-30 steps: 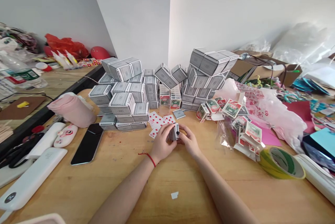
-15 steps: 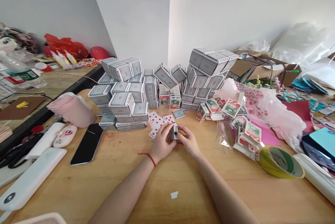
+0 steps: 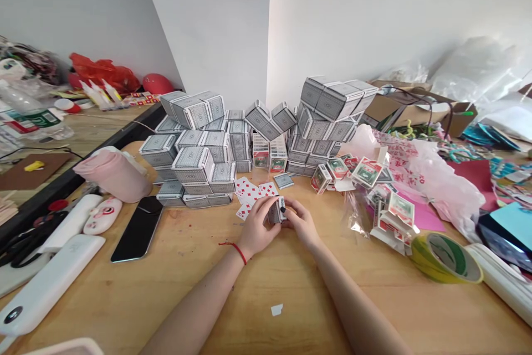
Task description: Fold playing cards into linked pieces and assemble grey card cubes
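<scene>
My left hand (image 3: 260,231) and my right hand (image 3: 302,226) come together at the middle of the table, both closed around a small playing-card block (image 3: 275,213) with a grey patterned back. The right thumb, its nail dark, presses against the block's white-edged side; much of the block is hidden by fingers. Just beyond the left fingers lie loose red-suited playing cards (image 3: 246,189), face up. A face-down grey card (image 3: 284,180) rests behind the hands. Similar grey blocks form a left stack (image 3: 193,164) and a right stack (image 3: 330,101), with tilted blocks (image 3: 262,118) between them.
Opened card boxes (image 3: 399,208) lie to the right, near a yellow tape roll (image 3: 424,261). On the left are a black phone (image 3: 138,230), a white device (image 3: 54,283) and a pink rolled cloth (image 3: 114,173). A paper scrap (image 3: 276,309) lies between my forearms.
My right thumb has shifted slightly along the block, and more of its white edge shows. The left hand stays nearly still, and the stacks are unchanged.
</scene>
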Tool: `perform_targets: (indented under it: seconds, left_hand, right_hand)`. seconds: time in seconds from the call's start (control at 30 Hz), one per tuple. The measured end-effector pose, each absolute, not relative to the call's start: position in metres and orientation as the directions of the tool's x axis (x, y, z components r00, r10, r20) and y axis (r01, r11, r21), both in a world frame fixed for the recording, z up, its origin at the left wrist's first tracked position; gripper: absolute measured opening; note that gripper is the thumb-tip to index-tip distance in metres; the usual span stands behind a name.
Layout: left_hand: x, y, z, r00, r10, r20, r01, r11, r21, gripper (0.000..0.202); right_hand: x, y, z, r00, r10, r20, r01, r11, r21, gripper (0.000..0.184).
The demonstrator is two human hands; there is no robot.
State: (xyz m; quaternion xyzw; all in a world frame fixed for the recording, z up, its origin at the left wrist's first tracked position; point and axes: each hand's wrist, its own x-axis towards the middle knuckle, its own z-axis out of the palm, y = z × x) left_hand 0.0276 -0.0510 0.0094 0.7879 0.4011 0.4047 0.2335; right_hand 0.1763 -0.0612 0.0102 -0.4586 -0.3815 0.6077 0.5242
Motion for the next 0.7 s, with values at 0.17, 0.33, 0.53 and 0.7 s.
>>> perform_targets:
  seconds: [0.17, 0.33, 0.53, 0.7]
  left_hand:
    - [0.0273, -0.0508, 0.0090, 0.344, 0.824, 0.451, 0.445, -0.566, 0.694, 0.060]
    - [0.0278, -0.0506, 0.0057, 0.342, 0.825, 0.450, 0.452, -0.564, 0.691, 0.061]
    - [0.0275, -0.0496, 0.0036, 0.334, 0.826, 0.455, 0.444, -0.563, 0.697, 0.061]
    - [0.0265, -0.0499, 0.0051, 0.346, 0.824, 0.449, 0.433, -0.565, 0.702, 0.062]
  right_hand:
    - [0.1748, -0.0620, 0.0103, -0.053, 0.987, -0.153, -0.285, -0.162, -0.945, 0.040]
    - [0.1746, -0.0626, 0.0117, -0.042, 0.990, -0.138, -0.278, -0.144, -0.950, 0.039]
    - [0.1747, -0.0633, 0.0132, -0.034, 0.993, -0.116, -0.257, -0.120, -0.959, 0.038]
    - [0.1753, -0.0629, 0.0106, -0.022, 0.993, -0.117, -0.246, -0.119, -0.962, 0.037]
